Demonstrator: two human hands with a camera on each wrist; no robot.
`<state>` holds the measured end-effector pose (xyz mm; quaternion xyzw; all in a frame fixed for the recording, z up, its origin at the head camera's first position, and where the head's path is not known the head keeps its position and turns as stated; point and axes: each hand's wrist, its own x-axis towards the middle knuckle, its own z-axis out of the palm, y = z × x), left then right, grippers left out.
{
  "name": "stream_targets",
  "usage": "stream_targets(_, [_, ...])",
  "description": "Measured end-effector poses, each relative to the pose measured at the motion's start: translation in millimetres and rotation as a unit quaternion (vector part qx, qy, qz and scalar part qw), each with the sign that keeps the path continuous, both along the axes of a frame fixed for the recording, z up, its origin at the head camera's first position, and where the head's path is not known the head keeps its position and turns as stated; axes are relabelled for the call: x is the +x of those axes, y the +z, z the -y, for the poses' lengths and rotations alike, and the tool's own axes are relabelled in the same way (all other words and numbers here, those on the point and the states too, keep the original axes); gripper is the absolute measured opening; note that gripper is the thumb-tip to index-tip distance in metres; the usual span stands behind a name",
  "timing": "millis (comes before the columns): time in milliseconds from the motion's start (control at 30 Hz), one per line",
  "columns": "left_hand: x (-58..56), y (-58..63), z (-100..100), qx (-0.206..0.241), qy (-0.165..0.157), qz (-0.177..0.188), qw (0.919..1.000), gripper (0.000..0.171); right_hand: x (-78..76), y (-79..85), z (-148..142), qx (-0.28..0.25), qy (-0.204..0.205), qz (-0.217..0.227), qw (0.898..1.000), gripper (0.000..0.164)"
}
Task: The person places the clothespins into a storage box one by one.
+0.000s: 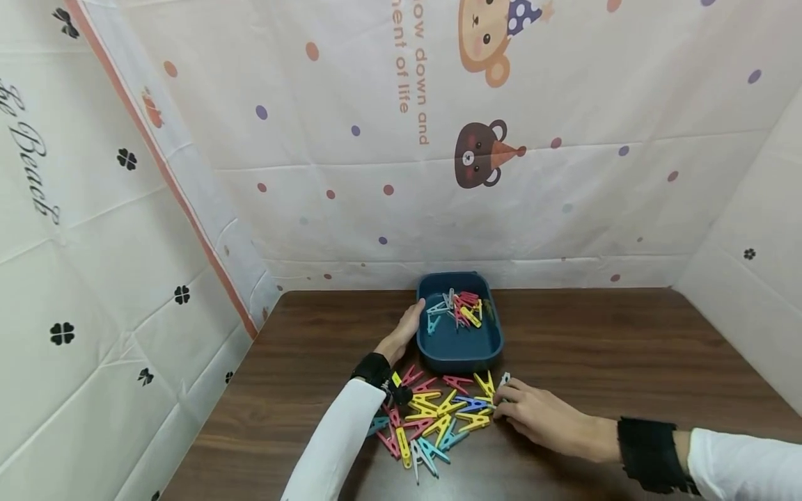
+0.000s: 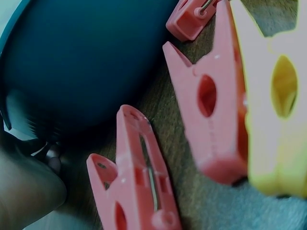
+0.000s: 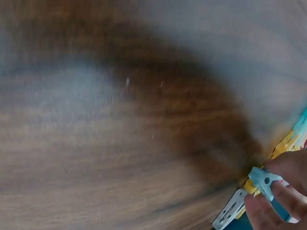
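My left hand holds the near-left side of a dark blue plastic basket, its fingertips at the rim. In the left wrist view only part of that hand shows, against the basket's outer wall. Several clothespins in pink, yellow, pale blue and grey lie inside the basket. To the right of the loose pile, my right hand pinches a light blue clothespin between thumb and fingers. A grey clothespin lies close beside those fingers. Its other fingers are partly hidden.
Several loose clothespins, pink, yellow, blue and grey, lie heaped in front of the basket, partly under my left wrist. The brown wooden table ends at printed cloth walls at the back and sides.
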<state>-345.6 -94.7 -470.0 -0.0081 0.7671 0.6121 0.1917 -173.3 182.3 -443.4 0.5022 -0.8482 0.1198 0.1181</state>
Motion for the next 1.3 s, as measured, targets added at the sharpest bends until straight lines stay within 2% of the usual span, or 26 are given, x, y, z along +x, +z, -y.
stream_targets(167, [-0.3, 3.0, 2, -0.002, 0.005, 0.002, 1.0, 0.079, -8.7, 9.6, 3, -0.005, 0.02, -0.014, 1.0, 0.023])
stream_targets(267, [1.5, 3.4, 2, -0.003, 0.01, 0.008, 0.9999, 0.082, -15.0, 30.1, 7, 0.019, 0.046, -0.057, 0.997, 0.026])
stream_targets(367, [4.2, 3.2, 2, -0.006, 0.008, 0.014, 0.9999, 0.082, -27.9, 59.5, 12, 0.031, 0.063, -0.109, 0.992, 0.032])
stream_targets(467, [5.7, 3.0, 1, -0.008, 0.006, 0.014, 0.9998, 0.081, -52.6, 90.9, 19, 0.028, 0.053, -0.149, 0.987, 0.037])
stream_targets(567, [6.3, 1.3, 1, -0.008, 0.011, 0.014, 0.9998, 0.08, -85.6, 119.4, 28, 0.024, 0.023, -0.166, 0.986, 0.033])
stream_targets(667, [6.3, -0.3, 2, -0.006, 0.018, 0.015, 0.9997, 0.082, -118.6, 138.1, 38, 0.014, -0.014, -0.147, 0.989, 0.023])
stream_targets(733, [6.4, -0.7, 2, -0.007, 0.02, 0.012, 0.9997, 0.083, -138.0, 144.2, 43, 0.014, -0.038, -0.123, 0.992, 0.015])
stream_targets(900, [6.3, 1.0, 0, -0.011, 0.017, 0.01, 0.9997, 0.081, -177.3, 142.1, 49, 0.019, -0.104, -0.036, 0.994, 0.012])
stream_targets(1033, [2.9, 4.5, 2, -0.012, 0.011, 0.002, 0.9999, 0.078, -201.8, 130.3, 52, 0.007, -0.156, 0.023, 0.987, 0.012])
stream_targets(1167, [-0.1, 8.2, 3, -0.013, 0.003, -0.004, 0.9999, 0.075, -217.3, 108.7, 53, 0.014, -0.161, 0.057, 0.985, 0.012])
stream_targets(1233, [-0.5, 8.4, 3, -0.013, 0.002, -0.002, 0.9999, 0.076, -221.1, 96.5, 54, 0.031, -0.144, 0.093, 0.985, 0.016])
stream_targets(1300, [-0.9, 7.7, 3, -0.012, 0.004, -0.002, 0.9999, 0.077, -221.0, 84.9, 56, 0.06, -0.14, 0.141, 0.978, 0.018])
